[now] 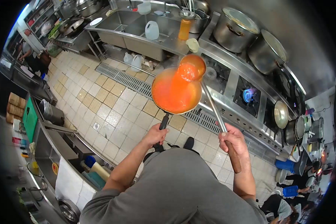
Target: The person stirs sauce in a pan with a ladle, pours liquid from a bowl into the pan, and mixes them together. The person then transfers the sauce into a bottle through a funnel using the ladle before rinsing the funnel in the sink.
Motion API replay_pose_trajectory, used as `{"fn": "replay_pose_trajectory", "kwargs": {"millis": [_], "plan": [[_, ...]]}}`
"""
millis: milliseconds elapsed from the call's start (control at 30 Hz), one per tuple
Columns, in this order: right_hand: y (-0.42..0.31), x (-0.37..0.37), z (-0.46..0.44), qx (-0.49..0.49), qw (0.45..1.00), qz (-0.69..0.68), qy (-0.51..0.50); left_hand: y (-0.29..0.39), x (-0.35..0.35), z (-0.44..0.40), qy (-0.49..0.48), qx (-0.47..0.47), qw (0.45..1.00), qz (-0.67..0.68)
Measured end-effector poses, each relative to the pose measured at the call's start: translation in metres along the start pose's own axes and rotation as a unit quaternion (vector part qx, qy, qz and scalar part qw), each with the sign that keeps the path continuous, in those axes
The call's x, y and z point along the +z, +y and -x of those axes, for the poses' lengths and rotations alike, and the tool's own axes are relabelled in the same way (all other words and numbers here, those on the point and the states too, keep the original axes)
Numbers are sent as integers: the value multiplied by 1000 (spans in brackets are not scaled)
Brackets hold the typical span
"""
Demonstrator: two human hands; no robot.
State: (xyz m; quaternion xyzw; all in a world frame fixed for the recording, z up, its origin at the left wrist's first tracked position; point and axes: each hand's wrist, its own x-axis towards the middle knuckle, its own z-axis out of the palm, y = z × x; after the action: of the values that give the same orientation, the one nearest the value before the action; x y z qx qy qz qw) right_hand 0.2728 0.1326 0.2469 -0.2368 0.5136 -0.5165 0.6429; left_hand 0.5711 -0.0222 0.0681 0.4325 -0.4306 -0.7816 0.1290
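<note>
My left hand [155, 135] is closed around the black handle of a frying pan [164, 121], which I hold out over the floor in front of me. Orange-red sauce [168, 95] covers the inside of the pan. In my right hand [233, 140] is a long-handled ladle [212, 102], gripped near its wooden end. The ladle's large bowl is tipped above the far side of the pan. A thick stream of the red sauce falls from it into the pan.
To the right runs a stove with a lit blue burner [248, 95] and two tall stockpots [236, 30]. A steel sink [117, 26] stands ahead, an orange bottle [184, 29] beside it. A green cutting board [30, 119] lies left. Other people are at far left and lower right.
</note>
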Motion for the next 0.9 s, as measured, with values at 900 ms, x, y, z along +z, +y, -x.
{"fn": "replay_pose_trajectory", "kwargs": {"millis": [900], "plan": [[-49, 28, -312, 140, 985, 69, -77, 166, -110, -130, 94, 35, 995, 20]]}}
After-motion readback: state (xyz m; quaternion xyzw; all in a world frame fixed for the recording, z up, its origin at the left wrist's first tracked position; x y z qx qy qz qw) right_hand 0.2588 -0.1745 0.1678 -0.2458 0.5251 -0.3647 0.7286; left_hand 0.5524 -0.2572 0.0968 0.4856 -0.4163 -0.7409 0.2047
